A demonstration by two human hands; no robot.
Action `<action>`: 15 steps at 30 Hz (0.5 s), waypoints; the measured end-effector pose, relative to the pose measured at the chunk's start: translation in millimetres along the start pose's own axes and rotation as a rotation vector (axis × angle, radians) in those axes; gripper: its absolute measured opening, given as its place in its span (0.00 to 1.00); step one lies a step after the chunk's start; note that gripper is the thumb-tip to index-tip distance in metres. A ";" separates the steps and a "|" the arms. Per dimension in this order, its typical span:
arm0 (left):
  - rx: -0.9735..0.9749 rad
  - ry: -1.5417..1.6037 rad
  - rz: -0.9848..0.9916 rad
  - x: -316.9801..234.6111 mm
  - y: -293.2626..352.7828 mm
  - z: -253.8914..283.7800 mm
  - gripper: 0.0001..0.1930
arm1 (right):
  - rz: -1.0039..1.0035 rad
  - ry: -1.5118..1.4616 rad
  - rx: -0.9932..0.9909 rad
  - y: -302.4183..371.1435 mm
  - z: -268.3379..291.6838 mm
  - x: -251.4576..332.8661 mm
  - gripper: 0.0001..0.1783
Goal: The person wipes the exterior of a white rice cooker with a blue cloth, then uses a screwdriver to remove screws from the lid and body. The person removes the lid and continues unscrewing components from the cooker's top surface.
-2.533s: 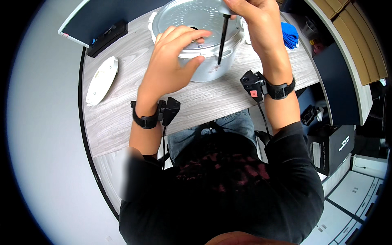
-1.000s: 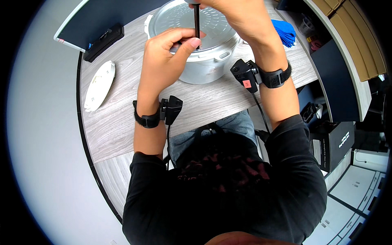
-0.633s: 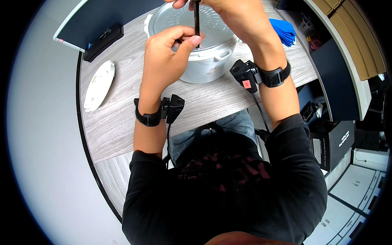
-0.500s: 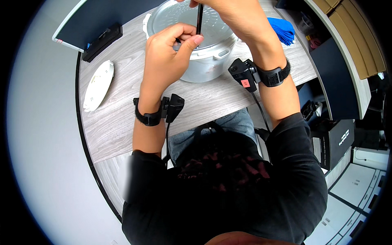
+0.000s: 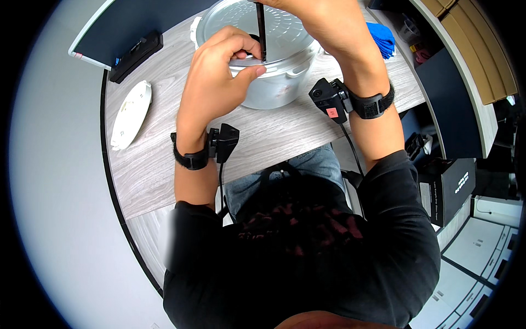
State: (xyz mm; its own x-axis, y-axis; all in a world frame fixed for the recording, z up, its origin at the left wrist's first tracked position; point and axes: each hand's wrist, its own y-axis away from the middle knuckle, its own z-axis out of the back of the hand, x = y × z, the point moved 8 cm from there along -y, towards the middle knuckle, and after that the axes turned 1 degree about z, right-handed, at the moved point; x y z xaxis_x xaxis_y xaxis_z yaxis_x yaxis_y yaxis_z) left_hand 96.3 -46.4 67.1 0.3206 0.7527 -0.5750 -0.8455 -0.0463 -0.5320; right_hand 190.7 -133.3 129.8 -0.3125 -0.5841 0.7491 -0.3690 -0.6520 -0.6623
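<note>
A round silvery pot-like vessel (image 5: 271, 93) with a patterned metallic top (image 5: 235, 13) and pale side handles stands at the far middle of the desk. My left hand (image 5: 216, 74) pinches a grey strip (image 5: 245, 62) along its near rim, fingers above and thumb below. Behind those fingers a bit of a black part shows. At the upper edge my right hand (image 5: 307, 12), partly cut off, holds a slim black rod-like tool (image 5: 261, 33) upright. The tool's lower end meets the rim beside my left fingertips.
On the desk (image 5: 164, 175) at left lies a white oval plastic cover (image 5: 131, 115). A black case (image 5: 137, 57) stands by the dark panel (image 5: 148, 22). A blue cloth (image 5: 382, 39) is at right, near a shelf unit (image 5: 455, 104). A black box (image 5: 449, 192) stands lower right.
My left hand has shifted slightly left, its fingers coming off the rod onto the rim strip. The black tool has moved a little left and its lower end now sits lower.
</note>
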 end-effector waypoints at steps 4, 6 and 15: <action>-0.021 -0.023 0.024 0.1 1.3 -0.1 0.09 | -0.011 0.124 -0.004 2.0 -5.6 13.0 0.17; -0.019 -0.028 0.044 0.3 1.8 -0.2 0.09 | -0.017 0.220 0.033 1.0 -3.4 15.7 0.16; 0.011 -0.228 0.011 -11.9 -3.6 -1.4 0.09 | 0.106 -0.014 0.016 -4.1 0.3 4.9 0.21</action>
State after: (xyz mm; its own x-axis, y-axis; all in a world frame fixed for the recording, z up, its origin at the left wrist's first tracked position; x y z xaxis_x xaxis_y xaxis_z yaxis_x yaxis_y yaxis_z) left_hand 96.1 -56.1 75.1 0.2075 0.8811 -0.4249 -0.8533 -0.0494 -0.5191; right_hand 191.0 -133.7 136.2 -0.3364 -0.6567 0.6749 -0.3205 -0.5941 -0.7378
